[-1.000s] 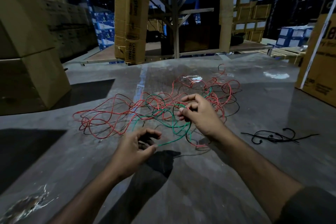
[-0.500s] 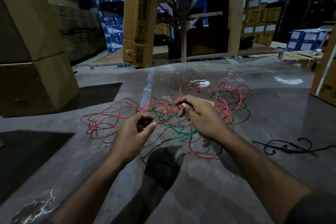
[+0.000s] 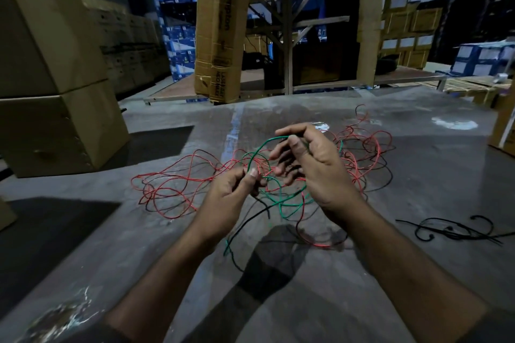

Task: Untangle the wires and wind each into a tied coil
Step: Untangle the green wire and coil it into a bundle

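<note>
red wire loops sprawl at 9 o'clock of the tangle on the concrete floor | left hand pinches green wire between thumb and finger, anchoring it | right hand curls round the same loop, lifted, likely to draw it free | black ties lie well apart at 3 o'clock, likely for tying coils

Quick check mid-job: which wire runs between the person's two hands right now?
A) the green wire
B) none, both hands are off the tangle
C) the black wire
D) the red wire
A: the green wire arcs from the pinch of the left hand up to the raised right hand, while the red wire loops lie on the floor.
</note>
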Available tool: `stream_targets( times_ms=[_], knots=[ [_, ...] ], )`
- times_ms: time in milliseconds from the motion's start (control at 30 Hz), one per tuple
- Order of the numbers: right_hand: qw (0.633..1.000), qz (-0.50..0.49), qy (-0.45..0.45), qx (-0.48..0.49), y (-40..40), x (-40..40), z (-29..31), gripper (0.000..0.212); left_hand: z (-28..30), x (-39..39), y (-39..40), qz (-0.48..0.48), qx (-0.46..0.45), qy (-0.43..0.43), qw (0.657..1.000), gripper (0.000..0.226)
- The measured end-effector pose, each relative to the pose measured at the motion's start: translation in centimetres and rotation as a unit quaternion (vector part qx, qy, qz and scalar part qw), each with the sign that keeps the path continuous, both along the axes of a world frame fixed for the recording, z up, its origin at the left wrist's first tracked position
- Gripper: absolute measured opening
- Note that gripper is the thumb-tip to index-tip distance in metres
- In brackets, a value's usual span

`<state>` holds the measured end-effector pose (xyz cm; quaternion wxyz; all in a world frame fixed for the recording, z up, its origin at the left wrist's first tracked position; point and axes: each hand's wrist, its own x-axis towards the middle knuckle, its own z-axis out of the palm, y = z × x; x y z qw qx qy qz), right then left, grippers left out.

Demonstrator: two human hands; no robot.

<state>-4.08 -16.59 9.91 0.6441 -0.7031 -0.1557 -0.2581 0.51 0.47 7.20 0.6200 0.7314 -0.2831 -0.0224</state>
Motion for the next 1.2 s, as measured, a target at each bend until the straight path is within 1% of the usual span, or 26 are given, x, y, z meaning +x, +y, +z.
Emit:
stream_targets(
  times_ms=[67, 133, 200, 300, 333, 400, 467, 533, 567, 633, 667, 700, 733, 767, 833, 867, 900, 933, 1000, 1033, 1067, 1133, 1167, 1200],
  knots=[
    [0.998, -0.021, 0.012, 0.051, -0.2, 0.6, -0.5, 0.020, 0.0, -0.4, -0.1, -0.047, -0.101, 0.099, 0.989, 0.030],
    [0.995, -0.053, 0.028, 0.077, -0.5, 1.2, -1.3, 0.017, 0.3, -0.6, 0.0, -0.084, -0.192, 0.156, 0.965, 0.031],
    [0.992, -0.077, 0.055, 0.087, -0.7, 1.6, -2.5, 0.017, 0.8, -0.7, 0.4, -0.102, -0.269, 0.213, 0.934, 0.032],
    [0.988, -0.104, 0.103, 0.050, -0.6, 1.9, -4.7, 0.032, 1.5, -0.1, 1.3, -0.162, -0.369, 0.296, 0.866, 0.031],
    [0.986, -0.112, 0.116, 0.029, -0.5, 2.0, -5.4, 0.037, 1.5, 0.2, 1.6, -0.184, -0.387, 0.308, 0.850, 0.032],
    [0.984, -0.113, 0.139, -0.014, -0.2, 2.0, -6.7, 0.042, 1.4, 0.4, 2.0, -0.208, -0.397, 0.323, 0.834, 0.035],
    [0.983, -0.075, 0.165, -0.030, 0.2, 1.9, -7.9, 0.041, 1.5, 0.5, 2.1, -0.219, -0.406, 0.335, 0.822, 0.033],
    [0.983, -0.044, 0.171, -0.040, 0.5, 1.9, -8.8, 0.037, 1.6, 0.7, 1.9, -0.207, -0.407, 0.340, 0.822, 0.036],
    [0.984, -0.048, 0.166, -0.046, 0.5, 2.0, -9.0, 0.033, 1.5, 0.8, 1.9, -0.194, -0.398, 0.335, 0.832, 0.039],
    [0.984, -0.075, 0.158, -0.035, 0.0, 2.2, -9.2, 0.025, 0.9, 1.0, 1.7, -0.162, -0.356, 0.318, 0.864, 0.043],
    [0.983, -0.092, 0.159, -0.030, -0.4, 2.3, -9.1, 0.024, 0.3, 1.1, 1.7, -0.157, -0.340, 0.315, 0.872, 0.045],
    [0.981, -0.106, 0.157, -0.035, -0.8, 2.4, -9.0, 0.024, -0.2, 1.2, 1.6, -0.163, -0.336, 0.318, 0.871, 0.046],
    [0.980, -0.119, 0.152, -0.052, -1.1, 2.4, -8.9, 0.025, -0.6, 1.2, 1.6, -0.179, -0.345, 0.325, 0.862, 0.047],
    [0.977, -0.135, 0.145, -0.083, -1.3, 2.4, -9.0, 0.025, -0.7, 1.2, 1.6, -0.196, -0.363, 0.339, 0.846, 0.047],
    [0.962, -0.168, 0.141, -0.165, -1.5, 2.3, -9.3, 0.022, -0.7, 1.6, 1.5, -0.212, -0.409, 0.375, 0.805, 0.039],
    [0.955, -0.172, 0.145, -0.195, -1.4, 2.3, -9.5, 0.020, -0.7, 1.9, 1.5, -0.213, -0.426, 0.391, 0.788, 0.035],
    [0.955, -0.161, 0.149, -0.202, -1.0, 2.2, -9.7, 0.016, -0.5, 2.1, 1.5, -0.221, -0.439, 0.401, 0.773, 0.034],
    [0.961, -0.136, 0.162, -0.178, -0.5, 2.0, -9.8, 0.012, -0.2, 2.3, 1.5, -0.229, -0.454, 0.402, 0.761, 0.034],
    [0.973, -0.072, 0.210, -0.055, 0.4, 1.8, -9.8, 0.015, 0.1, 3.1, 1.4, -0.210, -0.487, 0.389, 0.753, 0.033],
    [0.970, -0.045, 0.239, 0.000, 0.8, 1.6, -9.7, 0.018, 0.3, 3.6, 1.2, -0.195, -0.504, 0.380, 0.750, 0.031],
    [0.965, -0.025, 0.260, 0.031, 1.1, 1.3, -9.5, 0.019, 0.5, 3.9, 1.1, -0.183, -0.524, 0.370, 0.745, 0.030],
    [0.958, 0.017, 0.279, 0.060, 1.4, 1.0, -9.3, 0.018, 0.5, 4.7, 0.8, -0.148, -0.555, 0.344, 0.743, 0.030],
    [0.957, 0.030, 0.284, 0.059, 1.5, 0.8, -9.3, 0.016, 0.2, 5.1, 0.7, -0.127, -0.559, 0.328, 0.750, 0.031],
    [0.955, 0.035, 0.290, 0.041, 1.5, 0.7, -9.3, 0.015, 0.0, 5.5, 0.6, -0.103, -0.554, 0.307, 0.767, 0.032]
  ],
)
